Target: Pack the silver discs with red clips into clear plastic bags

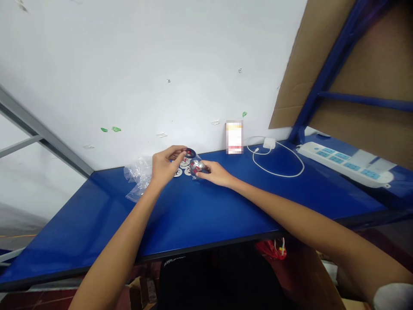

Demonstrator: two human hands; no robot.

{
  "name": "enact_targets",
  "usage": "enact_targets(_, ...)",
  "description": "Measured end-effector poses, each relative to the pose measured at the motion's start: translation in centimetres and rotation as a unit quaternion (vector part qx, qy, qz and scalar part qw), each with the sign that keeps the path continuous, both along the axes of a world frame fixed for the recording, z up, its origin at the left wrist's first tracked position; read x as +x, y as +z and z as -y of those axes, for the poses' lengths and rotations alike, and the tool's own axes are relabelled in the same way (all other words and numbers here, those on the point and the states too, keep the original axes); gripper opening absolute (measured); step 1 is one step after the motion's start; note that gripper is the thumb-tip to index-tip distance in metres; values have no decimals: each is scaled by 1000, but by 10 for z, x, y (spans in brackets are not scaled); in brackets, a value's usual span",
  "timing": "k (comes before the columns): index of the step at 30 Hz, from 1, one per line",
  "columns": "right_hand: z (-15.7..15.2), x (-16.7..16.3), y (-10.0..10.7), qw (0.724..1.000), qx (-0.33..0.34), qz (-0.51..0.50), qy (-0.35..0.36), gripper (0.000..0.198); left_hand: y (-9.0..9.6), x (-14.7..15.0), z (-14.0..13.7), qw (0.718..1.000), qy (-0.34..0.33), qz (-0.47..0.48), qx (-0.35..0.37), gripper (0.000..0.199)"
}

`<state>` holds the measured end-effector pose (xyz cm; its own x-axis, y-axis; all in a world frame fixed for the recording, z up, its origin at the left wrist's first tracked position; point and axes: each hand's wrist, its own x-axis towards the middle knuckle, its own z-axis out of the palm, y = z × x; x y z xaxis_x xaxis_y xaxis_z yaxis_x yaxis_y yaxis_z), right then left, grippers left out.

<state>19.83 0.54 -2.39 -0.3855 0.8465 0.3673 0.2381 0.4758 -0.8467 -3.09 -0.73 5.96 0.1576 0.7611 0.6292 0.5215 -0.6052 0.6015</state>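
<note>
My left hand (165, 165) pinches a small dark round disc (190, 153) with a red mark on it, between thumb and fingers. To its right, my right hand (217, 173) grips a shiny silver round disc (197, 166) with red markings; clear plastic seems to surround it. Just beneath both hands, several flat white round pieces (178, 172) with dark marks lie on the blue table. Crumpled clear plastic bags (137, 175) rest beside my left wrist, partly hidden by it.
Against the wall stands a small white card or box (234, 137), blurred out. A white charger (269, 143) with a looped cable (292, 175) lies right of it. Farther right is a white power strip (345, 163). The blue table (206, 215) ends at a dark front edge.
</note>
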Motion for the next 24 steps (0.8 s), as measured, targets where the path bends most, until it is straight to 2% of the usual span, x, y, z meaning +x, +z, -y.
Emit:
enact_targets(5,1,0,-1,1000,10,-1,1,28,-7,14,12,983,72,-144,86,21)
enact_targets(10,4,-1,1,999,28,16,-2,25,-8,13,11,966,83,-228,92,21)
enact_targets(20,2,0,-2,1000,14,18,-6,27,-6,15,14,969,26,-238,60,18)
enact_targets(24,3,-1,-1,1000,14,12,7,26,-6,8,6,965,6,-257,59,25)
